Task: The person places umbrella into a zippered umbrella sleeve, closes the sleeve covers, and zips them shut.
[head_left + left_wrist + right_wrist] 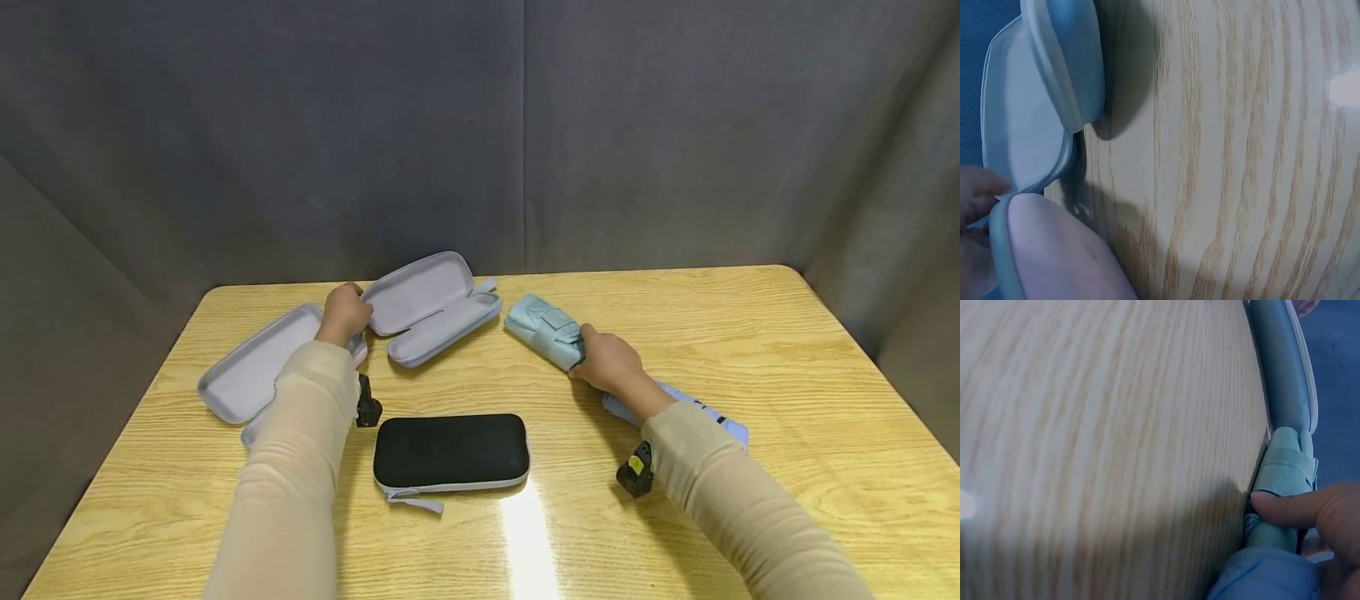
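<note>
At the back of the table lies an open grey zip case [420, 292], its lid tipped back. My left hand [347, 313] pinches the lid's left edge; in the left wrist view the fingers [982, 187] are at that rim, partly cut off by the frame. Beside this hand, a second open case [255, 367] with a pale lining and pink outside [1060, 250] is partly covered by my left forearm. My right hand [609, 358] grips the near end of a rolled teal folding umbrella [543, 329], thumb [1291, 509] across it in the right wrist view.
A closed black zip case [450, 452] with a grey edge and pull tab lies at the front middle. A rolled blue umbrella [731, 429] with dark marks sits partly under my right forearm. The wooden table [787, 350] ends at a dark grey curtain [675, 125].
</note>
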`<state>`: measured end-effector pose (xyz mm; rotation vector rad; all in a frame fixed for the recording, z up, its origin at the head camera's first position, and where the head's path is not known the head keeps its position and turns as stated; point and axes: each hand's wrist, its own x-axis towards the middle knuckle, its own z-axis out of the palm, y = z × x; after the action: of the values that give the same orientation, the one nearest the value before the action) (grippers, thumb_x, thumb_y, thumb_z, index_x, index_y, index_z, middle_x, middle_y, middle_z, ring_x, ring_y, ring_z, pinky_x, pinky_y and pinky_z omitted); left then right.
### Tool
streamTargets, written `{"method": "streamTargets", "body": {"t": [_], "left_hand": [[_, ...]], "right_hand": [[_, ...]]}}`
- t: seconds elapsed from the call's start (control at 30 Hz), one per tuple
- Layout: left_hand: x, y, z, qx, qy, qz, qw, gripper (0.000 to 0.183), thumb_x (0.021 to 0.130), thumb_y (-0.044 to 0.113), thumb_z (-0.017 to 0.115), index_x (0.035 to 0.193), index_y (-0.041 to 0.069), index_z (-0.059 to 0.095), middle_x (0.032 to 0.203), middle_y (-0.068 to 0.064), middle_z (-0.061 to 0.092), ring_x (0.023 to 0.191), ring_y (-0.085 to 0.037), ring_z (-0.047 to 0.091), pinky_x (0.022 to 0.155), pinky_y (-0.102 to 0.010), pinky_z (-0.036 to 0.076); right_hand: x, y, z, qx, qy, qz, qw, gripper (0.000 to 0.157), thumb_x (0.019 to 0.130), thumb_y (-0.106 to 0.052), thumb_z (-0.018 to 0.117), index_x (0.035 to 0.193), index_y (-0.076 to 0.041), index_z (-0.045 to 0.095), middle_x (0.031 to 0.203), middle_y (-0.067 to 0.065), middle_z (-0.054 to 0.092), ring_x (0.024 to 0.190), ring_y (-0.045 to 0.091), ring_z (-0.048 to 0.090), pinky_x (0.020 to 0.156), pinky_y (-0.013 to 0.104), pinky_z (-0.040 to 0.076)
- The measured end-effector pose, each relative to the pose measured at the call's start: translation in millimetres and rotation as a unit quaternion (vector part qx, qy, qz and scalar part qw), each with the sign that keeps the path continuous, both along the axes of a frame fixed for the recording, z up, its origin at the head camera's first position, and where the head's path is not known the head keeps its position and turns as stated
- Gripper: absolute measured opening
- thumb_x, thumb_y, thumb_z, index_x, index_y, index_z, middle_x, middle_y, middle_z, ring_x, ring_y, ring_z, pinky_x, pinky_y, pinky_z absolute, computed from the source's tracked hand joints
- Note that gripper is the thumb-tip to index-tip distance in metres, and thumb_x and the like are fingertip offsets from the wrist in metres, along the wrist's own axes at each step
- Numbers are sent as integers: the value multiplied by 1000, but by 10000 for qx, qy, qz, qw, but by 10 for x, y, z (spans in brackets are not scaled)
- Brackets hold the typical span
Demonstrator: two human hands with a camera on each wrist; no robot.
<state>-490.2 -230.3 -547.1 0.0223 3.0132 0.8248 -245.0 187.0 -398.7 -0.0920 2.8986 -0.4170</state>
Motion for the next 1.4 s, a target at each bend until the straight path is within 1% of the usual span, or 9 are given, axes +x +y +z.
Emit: {"method": "streamTargets", "body": {"t": [0.07, 0.2, 0.3, 0.4, 0.63, 0.73, 0.9, 1.13, 1.4], "left_hand": [[32, -11, 29, -67, -80, 73, 9999, 38, 76, 16, 48, 112, 3, 53, 108, -15, 54, 99, -33, 47, 82, -41, 38], [290, 73, 291, -37, -14, 210, 9998, 21, 76, 10, 48, 94, 3, 57, 92, -12, 56, 83, -29, 50, 69, -37, 41], [395, 125, 366, 56, 298, 306, 9991, 10, 74, 10, 48, 80, 6, 55, 79, -8, 53, 68, -23, 46, 54, -32, 38], [530, 210, 517, 240, 316, 358, 9986, 12, 75, 10, 48, 82, 4, 56, 81, -9, 54, 68, -23, 46, 54, -31, 39], [1399, 678, 1523, 720, -83, 449, 9964, 24, 81, 2, 41, 101, -7, 52, 102, -21, 52, 89, -31, 48, 75, -38, 41], [1567, 770, 1695, 819, -49, 364, 9960, 25, 84, 2, 39, 103, -9, 50, 104, -23, 51, 89, -31, 48, 75, -37, 41], [1614, 829, 1750, 963, -8, 369, 9947, 25, 85, 2, 37, 104, -9, 50, 104, -24, 51, 87, -32, 48, 72, -38, 42], [1587, 862, 1805, 1142, 264, 447, 9921, 22, 83, 3, 40, 99, -8, 52, 99, -21, 53, 83, -30, 52, 66, -33, 44], [1591, 860, 1806, 1124, 566, 576, 9904, 22, 81, 2, 41, 97, -7, 54, 94, -22, 57, 82, -30, 53, 68, -35, 44]], "right_hand": [[-9, 6, -9, -77, 9, -3, 10000, 75, 75, -24, 67, 130, 5, 27, 114, 28, 47, 97, 39, 48, 73, 47, 42], [-30, 27, -28, -325, 129, -76, 9994, 72, 74, -25, 67, 130, 3, 30, 115, 27, 47, 99, 40, 47, 75, 48, 41], [-46, 42, -47, -496, 308, -115, 9982, 70, 73, -24, 67, 128, 3, 33, 114, 26, 48, 98, 39, 48, 76, 47, 40], [-62, 41, -64, -582, 465, -99, 9972, 68, 72, -23, 67, 126, 4, 36, 112, 26, 49, 96, 38, 49, 76, 47, 39], [-88, 25, -77, -473, 565, -103, 9972, 66, 72, -21, 67, 122, 9, 36, 107, 28, 50, 93, 38, 50, 76, 46, 40], [-92, 28, -62, -242, 484, -115, 9985, 62, 71, -23, 68, 115, 11, 41, 102, 27, 51, 89, 38, 50, 72, 46, 41], [-78, 49, -43, -131, 431, -207, 9988, 53, 68, -30, 67, 101, 8, 50, 92, 21, 53, 77, 32, 51, 61, 41, 42], [-61, 91, -36, -682, 892, -278, 9933, 43, 67, -26, 65, 94, 6, 53, 85, 19, 56, 70, 28, 50, 61, 39, 41], [-64, 118, 4, -1034, 1279, -291, 9860, 55, 71, -19, 62, 113, 13, 48, 105, 28, 53, 93, 38, 50, 78, 45, 40]]}}
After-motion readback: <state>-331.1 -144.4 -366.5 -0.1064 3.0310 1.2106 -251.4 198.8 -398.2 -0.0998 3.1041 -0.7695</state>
